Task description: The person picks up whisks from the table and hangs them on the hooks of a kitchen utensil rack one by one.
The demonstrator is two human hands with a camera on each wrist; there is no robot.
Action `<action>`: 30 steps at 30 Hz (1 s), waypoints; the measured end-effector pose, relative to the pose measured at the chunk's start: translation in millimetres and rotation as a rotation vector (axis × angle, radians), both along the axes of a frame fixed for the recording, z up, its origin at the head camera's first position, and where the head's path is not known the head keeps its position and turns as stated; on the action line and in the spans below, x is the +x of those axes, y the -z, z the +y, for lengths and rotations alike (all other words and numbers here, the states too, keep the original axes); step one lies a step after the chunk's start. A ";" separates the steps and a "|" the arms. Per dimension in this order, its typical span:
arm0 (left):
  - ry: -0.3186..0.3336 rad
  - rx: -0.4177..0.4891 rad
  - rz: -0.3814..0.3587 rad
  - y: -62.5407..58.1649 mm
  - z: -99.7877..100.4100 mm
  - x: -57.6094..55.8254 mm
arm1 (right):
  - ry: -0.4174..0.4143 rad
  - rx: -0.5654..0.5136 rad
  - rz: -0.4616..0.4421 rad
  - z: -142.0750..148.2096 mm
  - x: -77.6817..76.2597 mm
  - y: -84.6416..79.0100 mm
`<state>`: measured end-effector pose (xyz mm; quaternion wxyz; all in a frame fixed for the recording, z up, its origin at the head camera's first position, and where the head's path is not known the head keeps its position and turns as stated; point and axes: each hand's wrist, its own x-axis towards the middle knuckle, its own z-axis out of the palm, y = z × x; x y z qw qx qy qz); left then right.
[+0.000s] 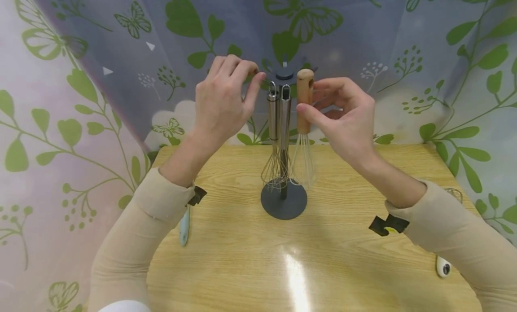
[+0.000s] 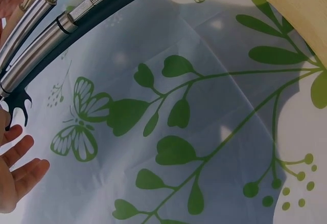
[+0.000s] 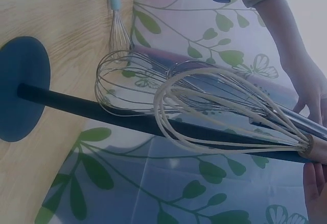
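Rising from the left edge of the table (image 1: 242, 267), left sleeve (image 1: 141, 231) leads up and inward, black piece at the cuff. Light blue whisk (image 1: 184, 229) lies on the table near that left edge, part hidden under the forearm. Left hand (image 1: 226, 94) up at stand-top height, back toward the head camera, wrist bent; thumb and index tips close together by a hook of the stand, other fingers loosely bent and spread in left wrist view. Can't tell if it grips the hook.

Next, two metal whisks hang handle-up, side by side: left metal whisk (image 1: 273, 119), right metal whisk (image 1: 285, 116). Dark stand (image 1: 292, 206), upright, round base on the table, about midway between left and right edges, nearer the far edge.

Wooden-handled whisk (image 1: 304, 116) just right of these, upright, wires down above the base's right side. Right hand (image 1: 351, 114) pinches its handle, thumb on near side, fingers curved behind, palm turned inward; can't tell if a hook bears it.

Right forearm angles in from the table's right side, sleeve (image 1: 448, 231) cuffed below the wrist. White handle (image 1: 443, 267) beneath it, near the right edge.
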<state>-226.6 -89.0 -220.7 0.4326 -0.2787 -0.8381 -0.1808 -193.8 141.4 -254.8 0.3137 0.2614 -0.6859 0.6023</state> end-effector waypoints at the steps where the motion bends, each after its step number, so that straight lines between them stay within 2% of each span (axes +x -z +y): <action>1: -0.001 0.000 0.001 0.0 -0.1 0.0 | -0.003 0.001 0.002 0.4 -0.2 -0.1; 7: -0.003 0.000 0.012 -0.2 -0.2 0.0 | -0.031 0.001 0.020 6.5 -4.2 0.3; 14: -0.004 0.003 0.016 0.5 -0.6 0.4 | -0.059 -0.048 0.043 15.4 -16.7 -1.2; 23: -0.006 -0.006 0.031 1.2 -1.6 1.9 | -0.032 -0.011 0.025 15.8 -28.3 -12.6; 30: -0.002 -0.014 0.038 1.3 -2.1 3.4 | -0.017 0.034 0.047 15.3 -33.3 -18.3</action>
